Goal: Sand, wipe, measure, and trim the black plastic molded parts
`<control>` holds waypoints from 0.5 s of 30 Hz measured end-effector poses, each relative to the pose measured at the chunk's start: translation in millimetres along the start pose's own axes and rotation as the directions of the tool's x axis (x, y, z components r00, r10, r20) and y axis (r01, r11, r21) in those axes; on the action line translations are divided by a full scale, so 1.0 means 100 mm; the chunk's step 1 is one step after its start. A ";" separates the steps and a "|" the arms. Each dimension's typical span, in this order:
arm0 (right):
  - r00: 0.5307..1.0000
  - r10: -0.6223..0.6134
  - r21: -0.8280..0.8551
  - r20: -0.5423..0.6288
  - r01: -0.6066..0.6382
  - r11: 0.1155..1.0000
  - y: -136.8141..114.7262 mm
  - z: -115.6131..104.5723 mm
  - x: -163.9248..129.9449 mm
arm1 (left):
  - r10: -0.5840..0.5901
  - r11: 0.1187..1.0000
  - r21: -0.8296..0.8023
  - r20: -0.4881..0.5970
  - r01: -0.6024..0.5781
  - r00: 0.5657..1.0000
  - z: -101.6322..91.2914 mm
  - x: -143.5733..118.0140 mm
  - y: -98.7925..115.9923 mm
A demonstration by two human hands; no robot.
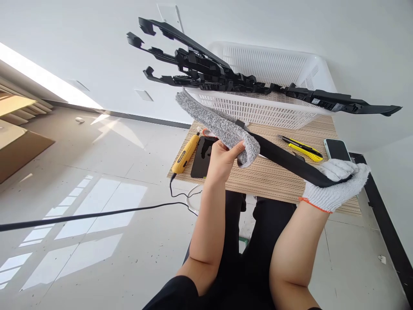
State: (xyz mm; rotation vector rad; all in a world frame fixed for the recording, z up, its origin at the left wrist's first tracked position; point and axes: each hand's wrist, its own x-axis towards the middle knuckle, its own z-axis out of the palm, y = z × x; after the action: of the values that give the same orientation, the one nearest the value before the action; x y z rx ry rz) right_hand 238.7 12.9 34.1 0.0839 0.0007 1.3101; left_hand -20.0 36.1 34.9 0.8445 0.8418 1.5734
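My bare left hand (222,159) grips a grey knitted sleeve (216,122) that is pulled over one end of a long black strip (287,161). My right hand (335,183), in a white knitted glove with an orange cuff, closes around the strip's other end. Both hands hold it above a small wooden table (274,181). The part of the strip inside the sleeve is hidden.
A white plastic basket (267,110) at the table's back holds several long black plastic parts (226,75) that stick out both sides. On the table lie a yellow tool (185,155) with a black cable, a black pad (201,157), a yellow utility knife (303,148) and a phone (337,149).
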 end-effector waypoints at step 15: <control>0.989 -0.007 -0.064 -0.148 -0.002 0.998 -0.10 0.05 0.03 | 0.012 0.991 0.132 -0.238 0.020 0.971 -0.06 0.01 0.01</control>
State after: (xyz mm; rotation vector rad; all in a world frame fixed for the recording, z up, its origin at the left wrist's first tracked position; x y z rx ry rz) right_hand 249.3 13.2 39.0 -0.0679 0.0854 1.3101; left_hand -25.7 36.9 33.1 0.7559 1.1315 1.6505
